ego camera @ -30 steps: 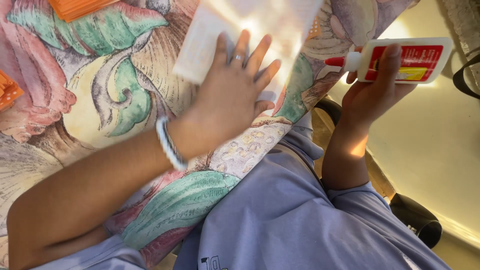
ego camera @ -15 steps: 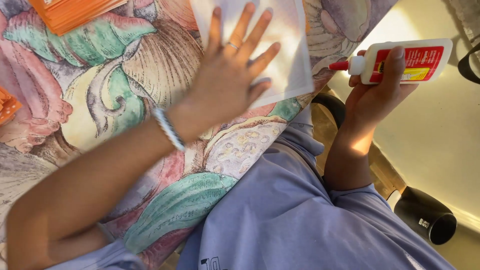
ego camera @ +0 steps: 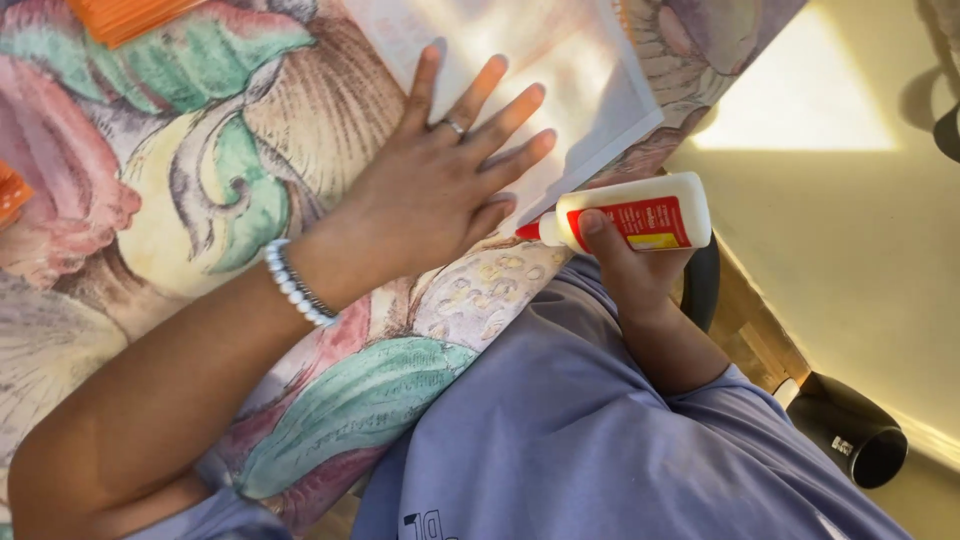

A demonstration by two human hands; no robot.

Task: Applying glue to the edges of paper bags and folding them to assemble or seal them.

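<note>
My left hand [ego camera: 440, 180] lies flat, fingers spread, on a white sheet of paper [ego camera: 590, 70] that rests on the flower-patterned tablecloth [ego camera: 180, 180]. It wears a ring and a white bead bracelet at the wrist. My right hand [ego camera: 625, 265] grips a white glue bottle [ego camera: 630, 215] with a red label. The bottle lies sideways, its red tip pointing left at the near edge of the paper, close to my left thumb.
Orange items sit at the top left [ego camera: 125, 15] and the left edge [ego camera: 12, 190] of the table. A yellow floor [ego camera: 850, 200] lies to the right, with a dark round chair foot [ego camera: 850, 430] near my lilac-clad lap [ego camera: 600, 440].
My right hand brought the glue bottle down and left, from beside the table to the paper's near edge. My left hand stays pressed on the paper; the view has shifted.
</note>
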